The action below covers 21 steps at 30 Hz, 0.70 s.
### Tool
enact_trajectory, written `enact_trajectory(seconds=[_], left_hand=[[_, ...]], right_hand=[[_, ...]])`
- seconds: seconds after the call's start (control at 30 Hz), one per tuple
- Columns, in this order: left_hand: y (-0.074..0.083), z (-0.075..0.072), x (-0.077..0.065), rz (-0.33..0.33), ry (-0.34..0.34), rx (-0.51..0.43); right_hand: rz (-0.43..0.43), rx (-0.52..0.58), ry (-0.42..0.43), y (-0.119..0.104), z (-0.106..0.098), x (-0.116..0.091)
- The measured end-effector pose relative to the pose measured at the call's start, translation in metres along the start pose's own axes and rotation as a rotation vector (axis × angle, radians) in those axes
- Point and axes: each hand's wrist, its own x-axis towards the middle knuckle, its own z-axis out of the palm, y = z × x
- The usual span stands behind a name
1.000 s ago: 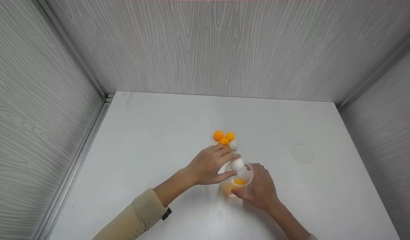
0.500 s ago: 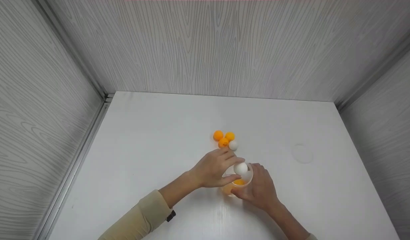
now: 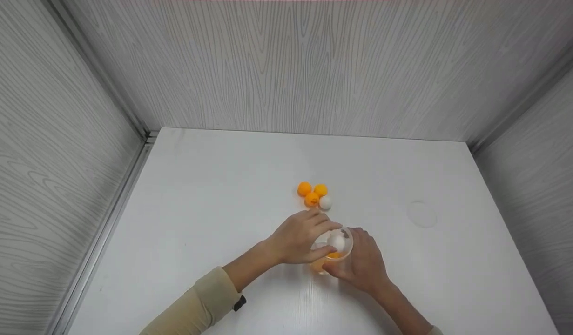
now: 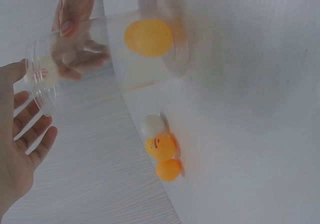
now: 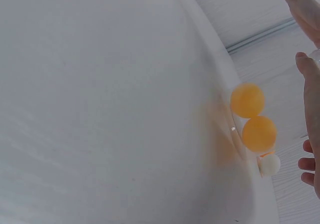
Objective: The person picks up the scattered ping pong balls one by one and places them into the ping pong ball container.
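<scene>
A clear plastic jar stands upright on the white table, its mouth ridged. My right hand grips its side, fingers and thumb round the wall. Orange table tennis balls lie at the bottom of the jar. In its mouth, just within the rim, is a white table tennis ball. My left hand is over the rim, thumb and index finger spread apart around the white ball, a gap showing between ball and index finger. The left wrist view shows the other left fingers loosely extended beside the mouth.
Beyond the jar, several orange balls and one white ball lie clustered on the table. A faint clear ring lies to the right. Grey wood-grain panels enclose the back and sides.
My left hand has moved slightly right and towards me over the jar. The white ball has sunk from between its fingertips into the mouth. My right hand has stayed on the jar.
</scene>
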Motion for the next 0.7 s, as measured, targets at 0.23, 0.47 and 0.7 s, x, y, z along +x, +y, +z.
enact_trajectory(seconds=[0.23,0.47,0.7], left_hand=[[-0.0005,0.0,0.0002,0.004,-0.006,-0.002],[-0.001,-0.0012,0.0012,0.008,0.015,0.011],[-0.0036,-0.0055,0.002,0.009,0.028,0.023]], right_hand=[[0.012,0.01,-0.017,-0.0012,-0.0011,0.0008],[-0.012,-0.019,0.003,-0.0007,-0.0001,0.0003],[-0.037,-0.043,0.029,-0.0001,0.0015,0.001]])
